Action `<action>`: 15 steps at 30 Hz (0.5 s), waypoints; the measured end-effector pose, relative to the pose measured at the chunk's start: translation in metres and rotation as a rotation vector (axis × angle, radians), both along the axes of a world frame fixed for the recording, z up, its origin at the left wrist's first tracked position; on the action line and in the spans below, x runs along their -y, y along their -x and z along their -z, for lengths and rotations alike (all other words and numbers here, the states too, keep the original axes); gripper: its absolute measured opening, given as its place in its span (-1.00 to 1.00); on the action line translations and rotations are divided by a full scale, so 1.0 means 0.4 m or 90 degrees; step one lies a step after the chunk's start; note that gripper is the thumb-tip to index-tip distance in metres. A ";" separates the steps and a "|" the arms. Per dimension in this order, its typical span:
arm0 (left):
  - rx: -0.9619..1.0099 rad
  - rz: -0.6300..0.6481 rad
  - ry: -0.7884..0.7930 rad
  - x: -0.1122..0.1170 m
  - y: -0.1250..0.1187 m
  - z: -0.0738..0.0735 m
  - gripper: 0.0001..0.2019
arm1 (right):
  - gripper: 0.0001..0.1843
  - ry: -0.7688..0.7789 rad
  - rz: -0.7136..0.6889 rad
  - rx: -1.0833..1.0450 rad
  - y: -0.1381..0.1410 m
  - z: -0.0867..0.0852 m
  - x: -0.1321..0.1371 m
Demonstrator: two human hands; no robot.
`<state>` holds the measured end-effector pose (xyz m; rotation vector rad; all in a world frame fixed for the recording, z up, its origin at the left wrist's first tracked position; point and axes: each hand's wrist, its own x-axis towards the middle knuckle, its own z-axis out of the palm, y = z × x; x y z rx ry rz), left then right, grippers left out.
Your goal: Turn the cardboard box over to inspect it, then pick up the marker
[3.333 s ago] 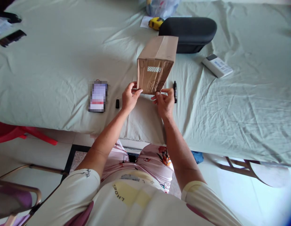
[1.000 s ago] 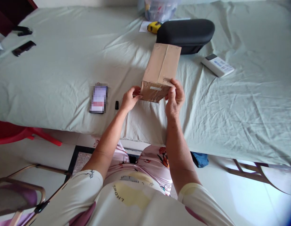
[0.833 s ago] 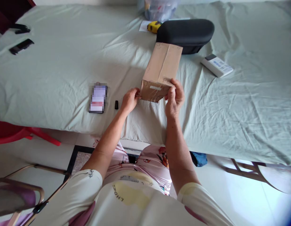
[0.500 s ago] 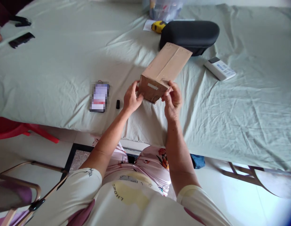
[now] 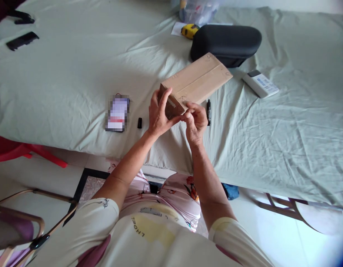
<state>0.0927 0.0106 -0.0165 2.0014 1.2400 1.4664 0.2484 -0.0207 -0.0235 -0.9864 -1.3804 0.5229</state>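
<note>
A brown taped cardboard box (image 5: pixel 197 79) is held above the near edge of the table, its long axis running up to the right. My left hand (image 5: pixel 159 115) wraps round its near end, fingers over the small end face. My right hand (image 5: pixel 195 121) pinches the near lower corner of the same end. Both hands grip the box. A black marker (image 5: pixel 208 111) lies on the cloth just right of my right hand. Its small black cap (image 5: pixel 139 122) lies left of my left hand.
A pale green cloth (image 5: pixel 63 81) covers the table. A phone (image 5: pixel 117 113) lies left of the cap. Behind the box are a black case (image 5: pixel 226 40), a yellow tape measure (image 5: pixel 189 30), a clear plastic bag (image 5: pixel 198 10) and a white device (image 5: pixel 260 83). Dark objects (image 5: pixel 18 40) lie far left.
The box has been turned from standing nearly upright to lying flatter and swung toward the right. My left hand moved up onto its end face. The marker is uncovered again.
</note>
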 end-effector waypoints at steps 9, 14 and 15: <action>-0.062 -0.012 -0.151 -0.014 0.011 0.049 0.04 | 0.01 0.006 0.074 -0.026 -0.026 0.009 -0.008; -0.043 0.057 -0.175 -0.030 0.043 0.043 0.00 | 0.16 0.033 0.188 -0.059 -0.084 0.002 -0.019; -0.036 0.074 -0.174 -0.033 0.050 0.040 0.00 | 0.14 0.032 0.219 -0.065 -0.103 0.003 -0.022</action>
